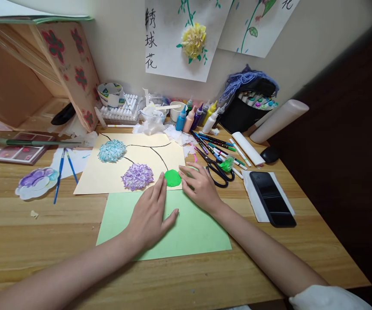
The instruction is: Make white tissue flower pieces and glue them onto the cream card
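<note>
A flat bright green disc (173, 178), clay-like in look, lies near the lower right corner of a cream sheet (98, 183). My left hand (149, 211) rests with fingers stretched out, their tips at the disc's left edge. On the other side, my right hand (200, 185) has its fingers loosely apart and touches the disc's right edge. Dark branch lines run over the sheet to the disc, to a fluffy blue flower (112, 150) and to a purple flower (137, 176). A light green sheet (186, 230) lies below, partly covered by my left hand.
Black-handled scissors (217, 172), several markers (220, 150) and a green plastic-wrapped lump (227, 164) lie to the right, beside a phone (272, 199). Paint bottles (189, 119) stand behind. At left are paintbrushes (60, 174), a petal-shaped palette (37, 185) and a flower-painted box (72, 73).
</note>
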Demonstrator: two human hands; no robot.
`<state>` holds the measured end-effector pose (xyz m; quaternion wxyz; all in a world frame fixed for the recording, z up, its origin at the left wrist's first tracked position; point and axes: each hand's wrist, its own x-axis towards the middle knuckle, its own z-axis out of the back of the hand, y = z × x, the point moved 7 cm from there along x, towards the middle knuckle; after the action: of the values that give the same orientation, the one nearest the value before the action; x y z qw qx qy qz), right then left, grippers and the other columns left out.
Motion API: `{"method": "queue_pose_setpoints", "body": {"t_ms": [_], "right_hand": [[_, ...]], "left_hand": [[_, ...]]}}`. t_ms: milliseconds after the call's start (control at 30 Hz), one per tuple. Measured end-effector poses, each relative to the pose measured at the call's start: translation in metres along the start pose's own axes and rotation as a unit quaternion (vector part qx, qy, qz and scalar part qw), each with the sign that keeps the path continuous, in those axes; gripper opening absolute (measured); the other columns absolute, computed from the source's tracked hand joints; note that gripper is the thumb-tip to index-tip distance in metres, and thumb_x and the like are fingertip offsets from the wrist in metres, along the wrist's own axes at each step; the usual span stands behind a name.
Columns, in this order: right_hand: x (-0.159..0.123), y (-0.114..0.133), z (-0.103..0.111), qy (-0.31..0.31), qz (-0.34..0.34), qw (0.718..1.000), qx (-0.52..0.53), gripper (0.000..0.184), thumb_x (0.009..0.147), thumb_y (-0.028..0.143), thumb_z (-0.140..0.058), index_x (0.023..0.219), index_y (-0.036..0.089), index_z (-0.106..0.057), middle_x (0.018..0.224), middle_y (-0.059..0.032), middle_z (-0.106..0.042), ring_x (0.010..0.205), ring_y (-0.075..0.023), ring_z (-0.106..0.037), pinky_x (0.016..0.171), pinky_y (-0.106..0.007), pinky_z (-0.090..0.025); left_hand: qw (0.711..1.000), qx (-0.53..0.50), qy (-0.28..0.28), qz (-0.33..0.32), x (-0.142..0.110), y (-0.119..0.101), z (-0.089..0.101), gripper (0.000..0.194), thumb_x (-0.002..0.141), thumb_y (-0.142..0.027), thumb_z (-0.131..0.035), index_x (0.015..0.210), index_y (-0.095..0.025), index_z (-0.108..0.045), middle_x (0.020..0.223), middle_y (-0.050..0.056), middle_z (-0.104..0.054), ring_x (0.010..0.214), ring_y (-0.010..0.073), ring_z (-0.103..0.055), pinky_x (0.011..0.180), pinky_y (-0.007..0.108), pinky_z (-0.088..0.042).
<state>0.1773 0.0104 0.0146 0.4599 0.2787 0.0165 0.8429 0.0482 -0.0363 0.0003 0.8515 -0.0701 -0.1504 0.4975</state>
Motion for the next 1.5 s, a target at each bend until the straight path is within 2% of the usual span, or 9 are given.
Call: {"method": "queue_pose_setpoints", "body": {"t_ms": [233,567,833,933,1100,1200,1300,1400,1500], "right_hand": [[-0.004,-0.001,0.009,-0.024,-0.011,0.999,0.018,0.035,0.086,0.017,-0.046,0.117,0.021,-0.061,0.118,-0.0055,-0.063,0.105,-0.0223,-0.052,0.09,-0.04,-0.048],[-0.004,0.006,0.004,0.007,0.024,1.0,-0.013,0.036,0.086,0.018,-0.047,0.119,0.02,-0.059,0.121,-0.0054,-0.062,0.109,-0.0233,-0.05,0.093,-0.043,-0.044],[-0.003,0.011,-0.001,0.062,0.055,0.997,0.01,0.04,0.091,0.024,-0.039,0.129,0.017,-0.05,0.133,-0.0066,-0.052,0.119,-0.0225,-0.046,0.099,-0.042,-0.04],[-0.002,0.016,-0.008,0.12,0.093,0.988,0.017,0.053,0.091,0.031,-0.04,0.141,0.013,-0.031,0.146,-0.0089,-0.035,0.132,-0.0229,-0.033,0.109,-0.045,-0.03],[-0.004,0.019,-0.021,0.197,0.101,0.975,0.031,0.05,0.095,0.033,-0.032,0.143,0.022,-0.024,0.147,-0.0055,-0.034,0.137,-0.02,-0.027,0.112,-0.05,-0.022],[-0.001,0.017,-0.012,0.136,0.069,0.988,0.04,0.053,0.094,0.032,-0.034,0.144,0.017,-0.021,0.15,-0.0109,-0.024,0.139,-0.021,-0.022,0.111,-0.048,-0.025],[0.005,-0.005,0.024,-0.032,-0.032,0.998,0.051,0.047,0.092,0.024,-0.035,0.138,0.016,-0.032,0.147,-0.0136,-0.029,0.137,-0.0227,-0.025,0.109,-0.046,-0.029],[-0.001,-0.047,0.066,-0.178,-0.147,0.972,0.047,0.04,0.087,0.018,-0.039,0.127,0.019,-0.046,0.135,-0.0132,-0.043,0.13,-0.024,-0.037,0.107,-0.048,-0.031],[-0.018,-0.106,0.084,-0.213,-0.276,0.935,0.072,0.04,0.078,0.018,-0.051,0.118,0.016,-0.052,0.124,-0.0145,-0.052,0.124,-0.0281,-0.042,0.107,-0.052,-0.029]], "left_hand": [[1.0,0.001,-0.008,-0.015,0.0,-0.003,0.003,0.081,0.084,-0.058,-0.04,0.143,-0.007,-0.019,0.15,0.02,-0.016,0.129,0.0319,-0.035,0.101,0.043,-0.034],[0.999,-0.001,0.002,-0.04,0.001,-0.008,0.006,0.071,0.083,-0.059,-0.041,0.14,-0.017,-0.033,0.15,0.014,-0.022,0.126,0.0329,-0.036,0.1,0.045,-0.033],[0.999,0.0,0.02,-0.049,-0.002,-0.006,0.0,0.087,0.078,-0.071,-0.037,0.142,-0.013,-0.028,0.146,0.012,-0.033,0.124,0.0357,-0.037,0.101,0.047,-0.031],[0.999,-0.004,0.014,-0.042,-0.003,-0.006,0.0,0.087,0.079,-0.069,-0.037,0.143,-0.012,-0.024,0.147,0.015,-0.029,0.129,0.0351,-0.032,0.103,0.047,-0.028],[0.999,-0.007,0.0,-0.045,-0.004,-0.008,0.002,0.089,0.081,-0.067,-0.037,0.145,-0.01,-0.014,0.149,0.021,-0.018,0.132,0.0325,-0.031,0.103,0.044,-0.03],[0.998,0.018,-0.014,-0.059,-0.006,-0.011,0.004,0.09,0.081,-0.066,-0.037,0.145,-0.008,-0.012,0.148,0.022,-0.02,0.134,0.033,-0.028,0.105,0.045,-0.026],[0.995,0.026,-0.029,-0.086,-0.003,-0.021,0.011,0.088,0.082,-0.065,-0.037,0.144,-0.007,-0.014,0.147,0.023,-0.025,0.135,0.0341,-0.025,0.107,0.047,-0.025],[0.993,-0.005,-0.011,-0.118,0.012,-0.041,0.014,0.076,0.087,-0.057,-0.037,0.141,-0.007,-0.02,0.143,0.024,-0.032,0.131,0.0322,-0.033,0.102,0.044,-0.034],[0.992,-0.048,0.01,-0.118,0.046,-0.064,0.01,0.055,0.092,-0.039,-0.034,0.137,-0.009,-0.028,0.134,0.019,-0.045,0.123,0.0278,-0.044,0.099,0.041,-0.039]]}}
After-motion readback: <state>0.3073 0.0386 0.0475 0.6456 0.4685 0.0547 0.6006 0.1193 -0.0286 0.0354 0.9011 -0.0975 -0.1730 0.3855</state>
